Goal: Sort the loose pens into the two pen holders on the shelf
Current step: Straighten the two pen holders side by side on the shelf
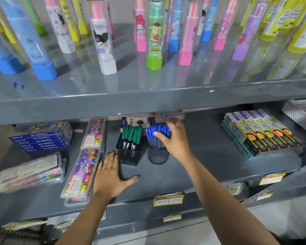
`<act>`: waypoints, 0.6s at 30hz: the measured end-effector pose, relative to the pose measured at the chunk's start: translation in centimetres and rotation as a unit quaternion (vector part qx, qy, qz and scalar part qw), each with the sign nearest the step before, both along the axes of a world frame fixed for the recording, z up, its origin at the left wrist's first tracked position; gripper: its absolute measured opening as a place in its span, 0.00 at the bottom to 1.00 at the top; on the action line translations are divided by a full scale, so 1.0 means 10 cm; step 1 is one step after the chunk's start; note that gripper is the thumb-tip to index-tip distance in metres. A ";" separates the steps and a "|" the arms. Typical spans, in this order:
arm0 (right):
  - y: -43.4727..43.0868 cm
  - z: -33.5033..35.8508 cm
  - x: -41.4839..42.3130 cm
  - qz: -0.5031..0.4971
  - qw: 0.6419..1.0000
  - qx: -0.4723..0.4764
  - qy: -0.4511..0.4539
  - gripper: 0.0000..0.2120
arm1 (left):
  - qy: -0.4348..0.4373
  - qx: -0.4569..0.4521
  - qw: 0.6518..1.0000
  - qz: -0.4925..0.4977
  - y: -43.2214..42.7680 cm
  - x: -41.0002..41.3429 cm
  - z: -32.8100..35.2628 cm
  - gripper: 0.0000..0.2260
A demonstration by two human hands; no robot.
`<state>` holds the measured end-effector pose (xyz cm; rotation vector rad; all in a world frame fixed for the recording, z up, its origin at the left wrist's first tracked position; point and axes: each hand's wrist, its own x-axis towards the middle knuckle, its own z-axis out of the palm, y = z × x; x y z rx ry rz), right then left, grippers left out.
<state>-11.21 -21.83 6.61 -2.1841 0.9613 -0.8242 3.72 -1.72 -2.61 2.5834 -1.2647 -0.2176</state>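
A grey metal shelving unit [148, 101] fills the frame, its glossy painted boards reflecting the goods above them. Across the upper part of the frame stand rows of tall clear tubes [104, 38] with cartoon prints and coloured bases, with yellow bottles [276, 18] at the upper right. On the middle shelf, at the right, lie stacked neon-dotted boxes [265, 131]; at the left, blue oil pastel boxes [41, 140] and long pastel sets [81, 174]. Yellow price labels [168, 199] stick to the shelf's front edge at lower centre. In the middle of the frame two mesh pen holders stand side by side: a square black holder [128, 154] packed with green pens [132, 134], and a round holder [157, 155] full of blue pens [155, 130]. The right hand [173, 137] curls its fingers over the blue pens' caps, touching them; whether it grips any cannot be told. The left hand [111, 175] lies flat on the shelf, fingers together and thumb spread, just left of the square holder.
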 end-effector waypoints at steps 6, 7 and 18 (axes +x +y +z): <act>0.44 -0.41 -0.29 -0.061 0.957 0.236 -0.157 0.53 | 0.153 -0.178 0.969 0.077 -0.12 -0.09 0.15 0.66; 0.51 -0.53 -0.29 -0.060 0.955 0.253 -0.145 0.56 | 0.182 -0.230 0.950 0.107 -0.16 -0.17 0.17 0.64; 0.54 -0.90 0.11 -0.158 0.967 0.170 -0.106 0.43 | 0.286 -0.388 0.833 0.272 -0.57 -0.48 0.19 0.36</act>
